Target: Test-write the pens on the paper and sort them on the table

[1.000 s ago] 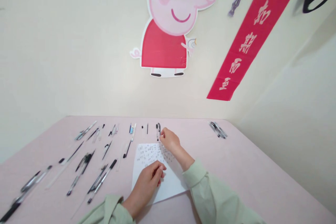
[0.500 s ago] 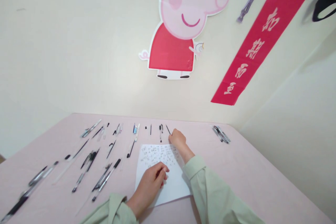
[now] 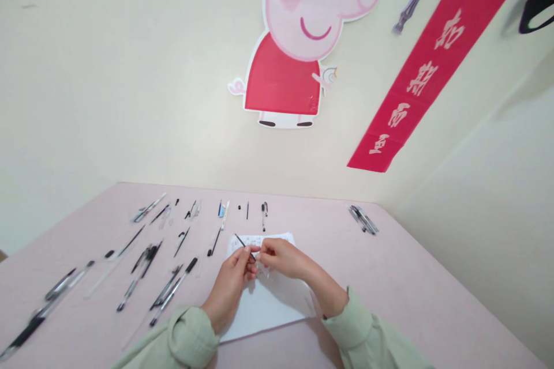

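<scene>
My left hand [image 3: 231, 282] and my right hand [image 3: 283, 256] meet above a white sheet of paper [image 3: 272, 305] with handwriting along its top. A thin dark pen refill [image 3: 239, 240] slants between them, its upper end sticking out past my left fingertips. My left thumb and fingers pinch the refill along its length. The right fingers are closed at its lower end, where the exact contact is partly hidden. Beyond the paper lie a capped pen [image 3: 263, 217] and another dark refill [image 3: 247, 210].
Several pens, refills, caps and clear barrels are spread over the left of the pink table [image 3: 389, 300], among them a black-capped pen [image 3: 173, 293]. A bundle of pens [image 3: 363, 219] lies at the back right. The wall [image 3: 151, 69] rises behind the table.
My right hand has come back from the far side of the paper with the dark refill, which lay by the capped pen. My left hand has moved up slightly and now grips it too.
</scene>
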### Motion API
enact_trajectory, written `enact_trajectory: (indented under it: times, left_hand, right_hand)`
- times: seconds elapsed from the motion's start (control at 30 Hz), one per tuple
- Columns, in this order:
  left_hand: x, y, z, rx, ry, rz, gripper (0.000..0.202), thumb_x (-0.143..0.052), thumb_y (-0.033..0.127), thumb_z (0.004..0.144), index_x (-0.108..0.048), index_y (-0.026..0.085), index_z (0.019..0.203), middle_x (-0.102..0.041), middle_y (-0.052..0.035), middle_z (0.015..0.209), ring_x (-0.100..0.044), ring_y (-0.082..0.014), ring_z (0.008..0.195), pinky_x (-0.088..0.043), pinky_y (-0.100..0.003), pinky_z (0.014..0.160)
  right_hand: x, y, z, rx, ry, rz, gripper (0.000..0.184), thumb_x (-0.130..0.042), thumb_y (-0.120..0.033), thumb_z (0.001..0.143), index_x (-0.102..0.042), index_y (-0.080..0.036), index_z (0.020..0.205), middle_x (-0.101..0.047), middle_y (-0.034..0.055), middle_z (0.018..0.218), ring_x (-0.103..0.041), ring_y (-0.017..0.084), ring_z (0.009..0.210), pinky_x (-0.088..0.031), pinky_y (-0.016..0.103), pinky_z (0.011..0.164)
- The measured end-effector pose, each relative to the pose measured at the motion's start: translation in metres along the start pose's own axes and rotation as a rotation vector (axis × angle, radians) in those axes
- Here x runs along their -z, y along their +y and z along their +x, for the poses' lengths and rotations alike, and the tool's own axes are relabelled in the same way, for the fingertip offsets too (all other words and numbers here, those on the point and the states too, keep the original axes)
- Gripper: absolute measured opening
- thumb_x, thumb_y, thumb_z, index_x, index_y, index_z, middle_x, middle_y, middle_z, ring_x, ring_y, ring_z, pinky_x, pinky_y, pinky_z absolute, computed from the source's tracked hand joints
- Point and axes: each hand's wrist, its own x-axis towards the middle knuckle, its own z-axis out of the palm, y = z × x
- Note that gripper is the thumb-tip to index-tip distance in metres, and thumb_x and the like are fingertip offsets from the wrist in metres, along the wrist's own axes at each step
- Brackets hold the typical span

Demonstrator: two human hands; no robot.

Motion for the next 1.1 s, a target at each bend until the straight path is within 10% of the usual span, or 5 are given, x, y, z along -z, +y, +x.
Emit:
enact_trajectory:
  times: [0.27, 0.57, 0.8, 1.1]
  left_hand:
    - [-0.003, 0.001, -0.003, 0.017, -0.013, 0.079, 0.042, -0.064, 0.055, 0.073, -0.063, 0.013, 0.081, -0.054, 0.002, 0.056, -0.049, -0.0098, 0.054, -0.039, -0.021, 0.052]
    - [-0.001, -0.004, 0.002, 0.034, -0.055, 0.145, 0.039, -0.062, 0.052, 0.075, -0.064, 0.013, 0.078, -0.055, 0.0015, 0.057, -0.051, -0.0103, 0.053, -0.04, -0.022, 0.052]
    - [0.001, -0.001, 0.0, 0.043, -0.034, -0.003, 0.04, -0.07, 0.046, 0.072, -0.07, 0.011, 0.092, -0.065, -0.0068, 0.081, -0.06, -0.0146, 0.076, -0.05, -0.028, 0.076]
    - [0.002, 0.004, 0.005, 0.118, -0.125, -0.23, 0.023, -0.065, 0.03, 0.078, -0.068, 0.012, 0.092, -0.07, -0.0152, 0.107, -0.063, -0.0243, 0.104, -0.047, -0.039, 0.097]
  right_hand:
    - [0.021, 0.029, 0.069, -0.355, 0.338, -0.216, 0.014, -0.045, -0.021, 0.088, -0.059, -0.02, 0.093, -0.067, 0.0032, 0.091, -0.058, 0.014, 0.079, -0.032, 0.023, 0.062]
    - [0.008, 0.034, 0.1, -0.463, 0.365, -0.278, 0.012, -0.051, -0.021, 0.084, -0.058, -0.018, 0.092, -0.068, 0.0085, 0.091, -0.062, 0.02, 0.081, -0.035, 0.027, 0.062]
    - [0.017, 0.024, 0.064, -0.356, 0.359, -0.193, 0.01, -0.05, -0.023, 0.084, -0.058, -0.019, 0.085, -0.067, 0.0032, 0.081, -0.06, 0.015, 0.073, -0.036, 0.023, 0.06]
    - [-0.021, -0.006, -0.007, -0.009, 0.218, 0.045, 0.009, -0.052, -0.025, 0.085, -0.058, -0.02, 0.079, -0.064, -0.0019, 0.072, -0.056, 0.012, 0.066, -0.038, 0.021, 0.06]
